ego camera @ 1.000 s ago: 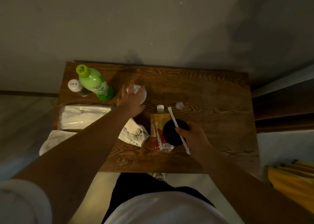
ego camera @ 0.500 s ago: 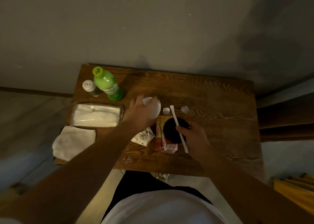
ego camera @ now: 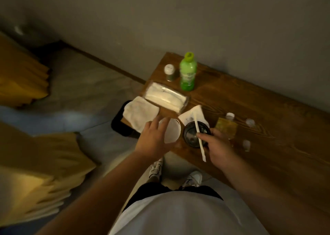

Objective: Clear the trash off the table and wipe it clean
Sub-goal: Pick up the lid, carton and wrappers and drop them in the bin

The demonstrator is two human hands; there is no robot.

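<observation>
Over the near edge of the surface (ego camera: 267, 109), the left hand (ego camera: 153, 138) is gripping a white cup (ego camera: 172, 130), fingers wrapped round it. The right hand (ego camera: 217, 148) is pinching a black lid (ego camera: 192, 134) and white straw (ego camera: 199, 133). A cloth (ego camera: 139, 113) is hanging off the left corner.

White paper cup (ego camera: 171, 131): tipped sideways at table's near edge. Black round lid (ego camera: 193, 134) with white wrapped straw (ego camera: 199, 136) across it, beside cup. Crumpled printed wrapper (ego camera: 192, 114) behind lid; yellow-labelled bottle (ego camera: 226, 126) lying flat right.
</observation>
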